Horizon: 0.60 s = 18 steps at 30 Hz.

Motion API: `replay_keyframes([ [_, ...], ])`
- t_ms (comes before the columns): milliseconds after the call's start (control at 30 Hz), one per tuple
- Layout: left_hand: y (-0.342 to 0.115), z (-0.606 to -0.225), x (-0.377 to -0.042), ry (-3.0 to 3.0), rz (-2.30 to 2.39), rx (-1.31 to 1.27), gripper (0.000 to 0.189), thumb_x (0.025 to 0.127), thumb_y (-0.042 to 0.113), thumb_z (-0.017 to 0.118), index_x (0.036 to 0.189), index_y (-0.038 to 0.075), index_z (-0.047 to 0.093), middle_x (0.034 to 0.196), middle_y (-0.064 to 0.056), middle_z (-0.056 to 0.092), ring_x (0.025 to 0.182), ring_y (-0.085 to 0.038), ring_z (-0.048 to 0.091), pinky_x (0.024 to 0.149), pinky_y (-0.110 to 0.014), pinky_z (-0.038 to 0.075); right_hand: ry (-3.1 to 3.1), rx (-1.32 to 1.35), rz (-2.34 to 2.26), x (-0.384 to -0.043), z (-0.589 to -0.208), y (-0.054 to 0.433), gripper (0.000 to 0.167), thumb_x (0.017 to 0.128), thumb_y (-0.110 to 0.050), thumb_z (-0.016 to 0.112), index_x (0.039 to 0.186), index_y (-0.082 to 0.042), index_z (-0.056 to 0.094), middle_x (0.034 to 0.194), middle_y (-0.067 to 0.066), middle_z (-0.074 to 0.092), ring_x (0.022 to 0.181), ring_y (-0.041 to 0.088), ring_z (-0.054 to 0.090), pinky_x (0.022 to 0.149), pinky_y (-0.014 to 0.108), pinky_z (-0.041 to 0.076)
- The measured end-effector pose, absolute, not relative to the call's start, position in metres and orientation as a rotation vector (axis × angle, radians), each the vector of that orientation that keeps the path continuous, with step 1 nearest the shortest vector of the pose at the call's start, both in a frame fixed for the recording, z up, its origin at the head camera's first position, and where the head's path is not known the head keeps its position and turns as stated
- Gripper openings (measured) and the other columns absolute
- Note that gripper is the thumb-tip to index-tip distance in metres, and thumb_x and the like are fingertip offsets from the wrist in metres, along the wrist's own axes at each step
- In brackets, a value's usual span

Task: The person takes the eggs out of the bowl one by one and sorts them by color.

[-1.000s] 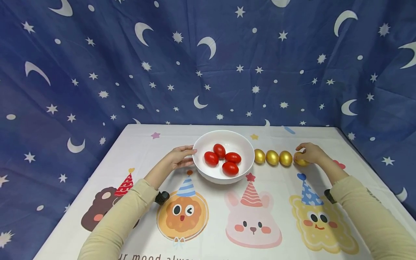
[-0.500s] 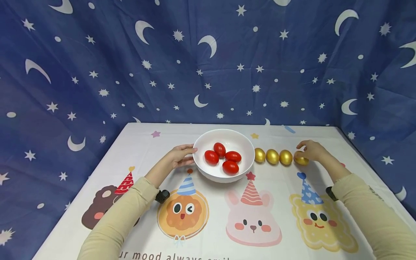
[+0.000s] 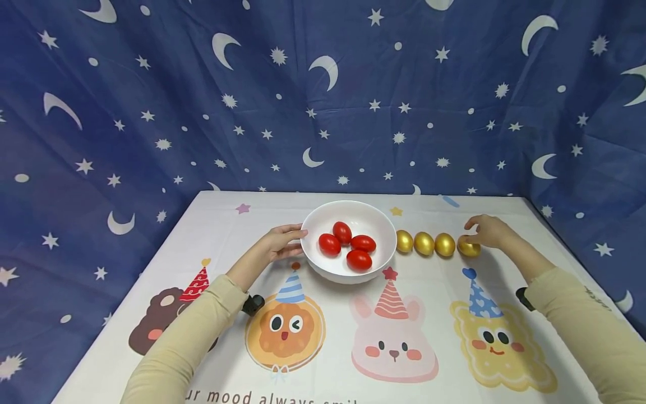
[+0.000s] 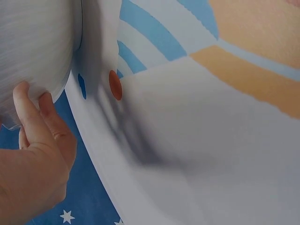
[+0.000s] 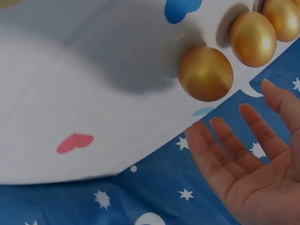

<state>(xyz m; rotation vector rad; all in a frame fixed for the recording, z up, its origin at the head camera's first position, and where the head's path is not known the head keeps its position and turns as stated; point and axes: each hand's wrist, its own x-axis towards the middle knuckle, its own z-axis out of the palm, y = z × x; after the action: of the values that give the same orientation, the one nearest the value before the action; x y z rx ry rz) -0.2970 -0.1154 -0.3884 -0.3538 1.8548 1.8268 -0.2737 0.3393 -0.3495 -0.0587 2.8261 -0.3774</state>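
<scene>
A white bowl (image 3: 333, 270) stands on the table, with several red eggs (image 3: 359, 260) lying inside. My left hand (image 3: 279, 243) holds the bowl at its left side, thumb at the rim; the left wrist view has its fingers against the outer wall. To the bowl's right, several golden eggs (image 3: 424, 243) lie in a row on the cloth. My right hand (image 3: 493, 232) is beside the rightmost golden egg (image 5: 205, 74), partly covering it in the head view. Seen from the right wrist, its fingers are spread, slightly bent, and apart from that egg.
The white tablecloth (image 3: 323, 336) carries printed cartoon faces with party hats. Behind and at the sides hangs a dark blue curtain (image 3: 272, 112) with moons and stars. The table's far edge runs just behind the bowl and golden eggs.
My right hand has come off the rightmost golden egg and drawn back slightly to the right. The egg stays at the row's end. My left hand and the bowl keep their places.
</scene>
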Motion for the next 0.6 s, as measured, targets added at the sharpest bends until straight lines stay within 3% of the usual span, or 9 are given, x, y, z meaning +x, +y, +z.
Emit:
replay_keyframes([
  [600, -0.114, -0.387, -0.296, 1.862, 1.824, -0.380, 0.053, 0.091, 0.017, 0.063, 0.141, 0.016, 0.044, 0.128, -0.012, 0.052, 0.073, -0.009, 0.062, 0.065, -0.017, 0.060, 2.873, -0.198, -0.346, -0.261, -0.329, 0.318, 0.037, 0.085, -0.011, 0.067, 0.112, 0.012, 0.056, 0.106, 0.037, 0.056, 0.092, 0.044, 0.057, 0.076, 0.050, 0.057],
])
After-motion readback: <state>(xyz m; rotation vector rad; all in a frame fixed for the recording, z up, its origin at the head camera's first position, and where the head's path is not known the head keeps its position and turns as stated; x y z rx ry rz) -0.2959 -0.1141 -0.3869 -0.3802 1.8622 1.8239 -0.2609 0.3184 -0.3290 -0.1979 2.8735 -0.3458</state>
